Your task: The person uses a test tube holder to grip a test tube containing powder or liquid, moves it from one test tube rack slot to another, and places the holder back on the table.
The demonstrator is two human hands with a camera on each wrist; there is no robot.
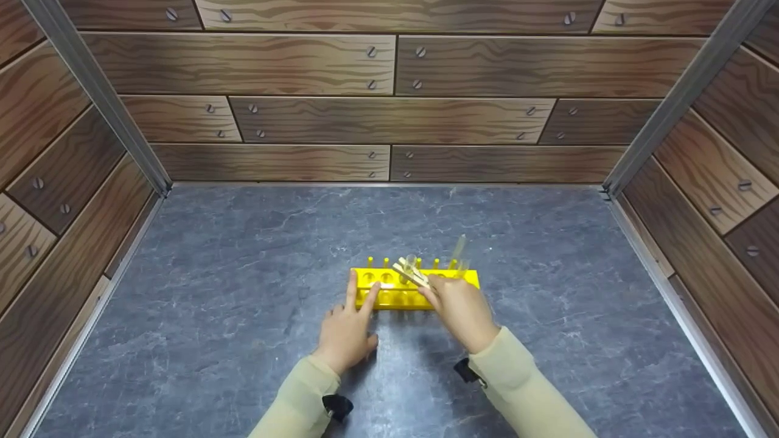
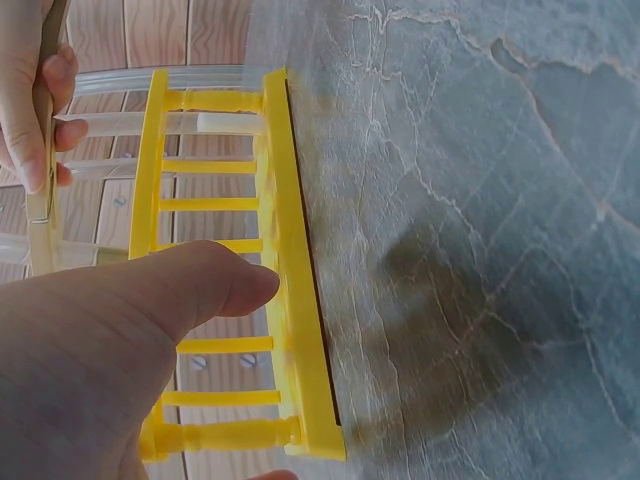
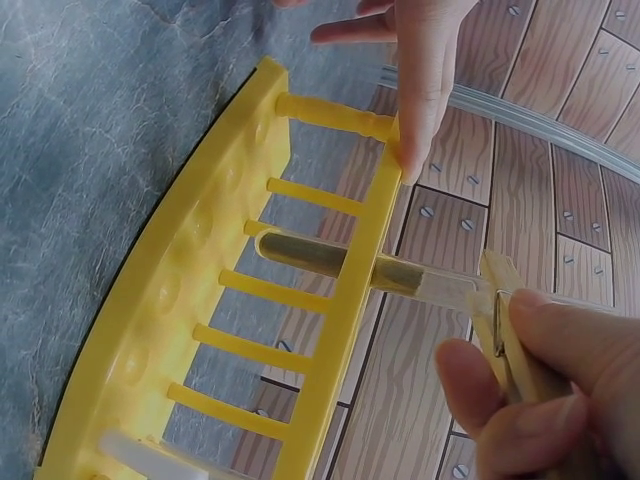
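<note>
A yellow test tube rack (image 1: pixel 389 300) stands on the tabletop in front of both hands. My left hand (image 1: pixel 347 337) rests on its left end, with two fingers stretched out and touching the top plate. My right hand (image 1: pixel 464 309) grips a wooden test tube holder (image 3: pixel 500 325). The holder's jaws clasp the upper part of a glass test tube (image 3: pixel 400 272) with dark contents. That tube passes through a hole in the rack's top plate, and its rounded bottom appears just short of the base. In the left wrist view, my left thumb (image 2: pixel 220 280) lies alongside the rack's front.
Another test tube (image 2: pixel 225 123) with white contents stands in the rack toward its right end. A clear tube (image 1: pixel 459 246) leans up behind that end. Yellow pegs (image 1: pixel 370 262) rise along the rack's back edge. Wood-patterned walls (image 1: pixel 389 115) enclose the marbled grey table (image 1: pixel 243 261).
</note>
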